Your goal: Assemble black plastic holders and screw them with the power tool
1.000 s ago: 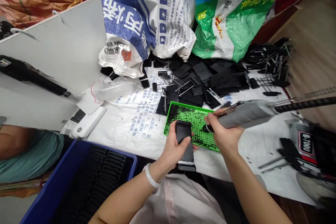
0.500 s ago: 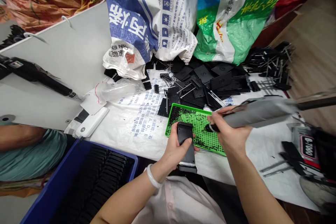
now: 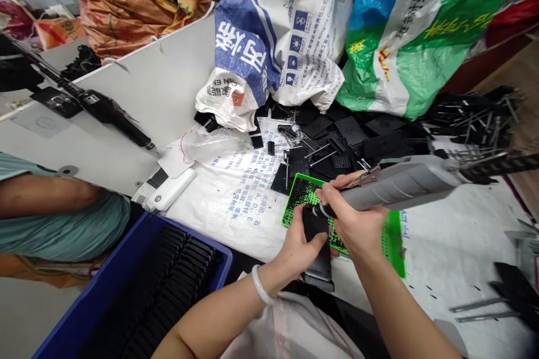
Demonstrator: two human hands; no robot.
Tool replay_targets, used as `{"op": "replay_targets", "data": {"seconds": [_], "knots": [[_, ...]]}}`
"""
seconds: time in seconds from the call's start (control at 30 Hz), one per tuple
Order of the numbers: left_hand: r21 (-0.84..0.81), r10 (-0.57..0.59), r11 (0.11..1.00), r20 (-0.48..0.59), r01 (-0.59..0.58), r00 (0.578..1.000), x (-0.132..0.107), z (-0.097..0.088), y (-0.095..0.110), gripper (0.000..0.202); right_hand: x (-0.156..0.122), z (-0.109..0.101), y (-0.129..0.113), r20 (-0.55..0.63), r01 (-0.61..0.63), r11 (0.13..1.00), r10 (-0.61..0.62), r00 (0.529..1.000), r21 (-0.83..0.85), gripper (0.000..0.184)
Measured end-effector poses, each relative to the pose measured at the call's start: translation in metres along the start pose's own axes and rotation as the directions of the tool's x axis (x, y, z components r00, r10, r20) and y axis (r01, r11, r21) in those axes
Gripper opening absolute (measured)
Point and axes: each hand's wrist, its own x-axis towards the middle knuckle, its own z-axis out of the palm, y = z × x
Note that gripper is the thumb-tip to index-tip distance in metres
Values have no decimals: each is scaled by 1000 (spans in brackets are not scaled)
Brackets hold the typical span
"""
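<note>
We counted two hands on the person at work, a left hand (image 3: 301, 252) and a right hand (image 3: 356, 219), along with one black plastic part (image 3: 318, 252), one grey power tool (image 3: 400, 188) and one white bangle (image 3: 260, 286). We saw one green tray (image 3: 393, 241), one blue crate (image 3: 126, 275), one white plastic case (image 3: 170, 189), one black power tool (image 3: 113, 115) and one co-worker's forearm (image 3: 42, 193). We made out three large sacks: one blue-and-white sack (image 3: 273, 39), one green-and-white sack (image 3: 416, 33) and one orange sack (image 3: 135, 0).
</note>
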Motion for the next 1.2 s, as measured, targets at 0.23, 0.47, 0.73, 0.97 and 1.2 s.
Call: {"op": "replay_targets", "data": {"seconds": [0.23, 0.47, 0.73, 0.97, 1.2], "knots": [[20, 3, 1000, 34, -4, 999, 2, -2, -6, 61, -2, -1, 7, 34, -12, 998, 14, 999, -68, 25], [-4, -56, 998, 66, 56, 996, 0, -1, -2, 57, 2, -2, 10, 171, -1, 999, 9, 985, -51, 23], [44, -65, 997, 166, 59, 984, -5, -8, 5, 69, 16, -25, -13, 315, -72, 997, 56, 948, 40, 28], [443, 369, 802, 161, -401, 915, 0, -12, 54, 50, 21, -50, -22, -43, -32, 962, 45, 998, 270, 27], [579, 327, 632, 405, -516, 854, 31, 1, 52, 18, 21, -55, -44, 12, 6, 928, -11, 1000, 373, 22]]}}
